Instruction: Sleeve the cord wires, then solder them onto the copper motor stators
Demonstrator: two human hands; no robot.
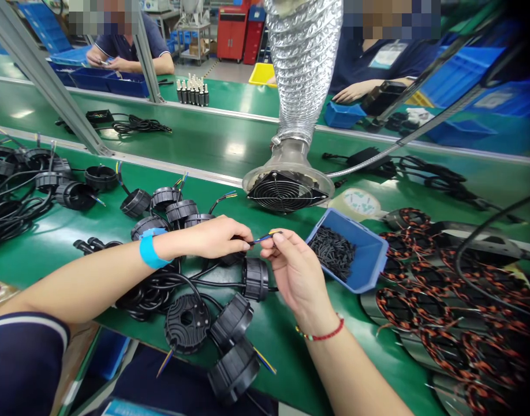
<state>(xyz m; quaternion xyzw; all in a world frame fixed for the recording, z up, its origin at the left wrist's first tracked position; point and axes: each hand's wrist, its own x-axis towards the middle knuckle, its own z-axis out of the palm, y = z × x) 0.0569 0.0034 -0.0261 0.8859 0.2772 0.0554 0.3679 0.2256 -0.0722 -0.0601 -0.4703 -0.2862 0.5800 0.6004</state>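
My left hand (219, 236), with a blue band at its wrist, is closed around a black cable where its thin coloured wires (265, 237) come out. Fingertips of my right hand (291, 263) pinch the far ends of those wires; whether a small sleeve is there too, I cannot tell. Below my hands lie several round black ribbed housings (255, 279) with cables and bare wire tails. Just right of my right hand stands a blue bin (371, 271) holding many short black tubes (334, 251).
A fume extraction hood (288, 185) on a silver duct (306, 69) hangs above the bench. Coils with orange-black windings (433, 312) cover the right side. More housings and coiled cables (20, 202) lie at the left. Two people sit across the bench.
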